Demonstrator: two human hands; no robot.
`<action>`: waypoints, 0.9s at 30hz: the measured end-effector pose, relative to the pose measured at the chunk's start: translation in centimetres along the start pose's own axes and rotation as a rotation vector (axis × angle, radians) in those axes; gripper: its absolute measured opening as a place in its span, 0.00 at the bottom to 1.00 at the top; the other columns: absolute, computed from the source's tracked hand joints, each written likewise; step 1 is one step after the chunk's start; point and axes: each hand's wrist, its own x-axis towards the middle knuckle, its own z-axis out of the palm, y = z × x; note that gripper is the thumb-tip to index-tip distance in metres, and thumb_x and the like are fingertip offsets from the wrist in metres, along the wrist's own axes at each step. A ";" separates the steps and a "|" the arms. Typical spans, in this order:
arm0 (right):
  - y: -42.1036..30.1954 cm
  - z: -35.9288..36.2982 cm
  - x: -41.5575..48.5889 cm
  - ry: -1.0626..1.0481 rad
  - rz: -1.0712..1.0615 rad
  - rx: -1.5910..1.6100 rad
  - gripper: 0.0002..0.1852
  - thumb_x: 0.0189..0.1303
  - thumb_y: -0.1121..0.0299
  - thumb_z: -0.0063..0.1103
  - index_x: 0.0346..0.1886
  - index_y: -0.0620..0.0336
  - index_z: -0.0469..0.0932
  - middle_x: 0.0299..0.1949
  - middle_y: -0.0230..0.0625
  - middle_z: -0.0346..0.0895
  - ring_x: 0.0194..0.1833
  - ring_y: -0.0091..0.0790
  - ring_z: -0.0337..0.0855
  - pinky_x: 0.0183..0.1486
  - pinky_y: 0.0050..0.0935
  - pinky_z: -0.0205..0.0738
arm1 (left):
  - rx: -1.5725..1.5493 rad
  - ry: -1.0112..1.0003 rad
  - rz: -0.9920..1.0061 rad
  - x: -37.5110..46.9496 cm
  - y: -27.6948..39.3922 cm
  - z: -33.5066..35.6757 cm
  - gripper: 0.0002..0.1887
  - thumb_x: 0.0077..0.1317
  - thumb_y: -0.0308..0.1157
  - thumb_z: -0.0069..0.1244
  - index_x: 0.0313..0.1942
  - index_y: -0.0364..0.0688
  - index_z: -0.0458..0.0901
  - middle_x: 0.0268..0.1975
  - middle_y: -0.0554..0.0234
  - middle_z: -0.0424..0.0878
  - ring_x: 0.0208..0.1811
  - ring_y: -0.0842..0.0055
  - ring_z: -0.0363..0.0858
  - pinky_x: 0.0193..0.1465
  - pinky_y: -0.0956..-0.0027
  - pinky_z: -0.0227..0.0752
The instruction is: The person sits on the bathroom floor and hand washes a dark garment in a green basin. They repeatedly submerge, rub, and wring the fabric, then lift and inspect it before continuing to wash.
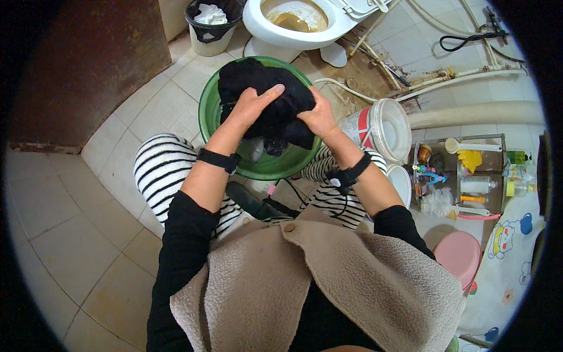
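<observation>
A black cloth or garment (277, 94) is bunched up over a green plastic basin (204, 108). My left hand (255, 103) grips its left part, the thumb lying on top and the fingers hidden in the fabric. At the cloth's right edge, my right hand (319, 112) holds it, with most fingers behind it. Some water seems to lie in the bottom of the basin, below the cloth. Dark bands circle both wrists. The basin stands between my knees, which are in striped trousers.
Beyond the basin stand a white toilet (286, 42) and a lined waste bin (211, 35). To the right are a white bucket (378, 127), a hose (462, 79), a rack (481, 138) with bottles and brushes, and a pink plastic basin or stool (459, 257).
</observation>
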 end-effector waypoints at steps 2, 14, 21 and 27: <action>-0.1 -1.5 0.3 0.009 -0.126 -0.083 0.24 0.33 0.76 0.64 0.41 0.63 0.74 0.38 0.44 0.74 0.44 0.49 0.75 0.50 0.33 0.70 | 0.140 -0.037 -0.139 -0.2 0.0 -0.3 0.36 0.58 0.60 0.52 0.43 0.27 0.78 0.42 0.55 0.81 0.42 0.70 0.78 0.49 0.68 0.69; 5.2 3.3 0.0 -0.151 0.013 -0.430 0.41 0.40 0.68 0.67 0.63 0.47 0.61 0.62 0.43 0.60 0.62 0.52 0.62 0.61 0.43 0.63 | 0.749 0.086 -0.032 1.7 -5.8 -1.2 0.30 0.57 0.50 0.53 0.49 0.31 0.77 0.47 0.41 0.79 0.50 0.55 0.78 0.53 0.60 0.69; 4.0 6.9 -1.3 -0.607 -0.129 -0.687 0.41 0.41 0.64 0.68 0.64 0.38 0.64 0.67 0.43 0.53 0.66 0.51 0.56 0.60 0.43 0.66 | 0.660 0.184 0.123 1.9 -4.8 -0.9 0.23 0.58 0.38 0.54 0.52 0.37 0.75 0.48 0.47 0.79 0.49 0.61 0.79 0.53 0.63 0.71; 3.5 9.9 -2.5 -0.667 -0.399 -0.645 0.25 0.47 0.72 0.53 0.53 0.46 0.76 0.54 0.41 0.69 0.49 0.44 0.76 0.43 0.41 0.75 | 0.534 0.291 0.215 2.1 -4.4 -1.2 0.18 0.57 0.34 0.53 0.47 0.37 0.77 0.45 0.50 0.80 0.46 0.60 0.79 0.50 0.63 0.72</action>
